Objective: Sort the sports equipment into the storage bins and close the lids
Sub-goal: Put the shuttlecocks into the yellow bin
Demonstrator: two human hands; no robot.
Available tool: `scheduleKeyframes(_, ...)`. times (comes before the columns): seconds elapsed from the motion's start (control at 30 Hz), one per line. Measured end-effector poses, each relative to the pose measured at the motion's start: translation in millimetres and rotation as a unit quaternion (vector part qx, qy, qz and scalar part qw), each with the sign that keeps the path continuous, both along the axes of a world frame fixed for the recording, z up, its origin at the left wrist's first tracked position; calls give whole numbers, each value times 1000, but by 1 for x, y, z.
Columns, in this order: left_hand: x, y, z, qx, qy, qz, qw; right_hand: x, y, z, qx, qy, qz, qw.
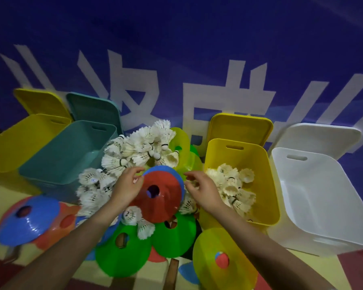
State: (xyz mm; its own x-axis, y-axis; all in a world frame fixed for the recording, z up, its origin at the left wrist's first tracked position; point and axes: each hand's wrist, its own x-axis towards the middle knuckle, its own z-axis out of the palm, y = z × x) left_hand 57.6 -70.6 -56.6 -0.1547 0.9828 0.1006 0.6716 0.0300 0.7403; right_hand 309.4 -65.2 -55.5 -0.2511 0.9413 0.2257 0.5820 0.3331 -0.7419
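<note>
Plainly, shuttlecocks (140, 147) heaped just beyond the fingertips could be knocked off if the red disc cone (158, 197) between the hands is lifted carelessly. The left hand (127, 186) and right hand (201, 188) are held over its edges, fingers curled open, nothing gripped. Sorted shuttlecocks lie in the yellow bin (268, 185) beside the right fingers.

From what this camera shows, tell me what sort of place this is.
Probably an indoor sports hall or training room. A heap of feather shuttlecocks and coloured disc cones lies on a patterned floor mat, and open storage bins stand along a blue wall banner with large white lettering.
</note>
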Motion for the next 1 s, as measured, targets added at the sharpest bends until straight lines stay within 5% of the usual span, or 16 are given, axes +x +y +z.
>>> scheduleKeyframes(0.47, -168, -56, -18, -19, 129, -52, 990, -214, 6, -47, -110, -140, 14, 984)
scheduleKeyframes(0.67, -174, -63, -34, -31, 220, -162, 961, -236, 7, -54, -85, -306, 1, 948)
scheduleKeyframes(1.0, -177, -51, -42, -31, 197, -181, 963, -240, -1, -59, -133, -323, -21, 937)
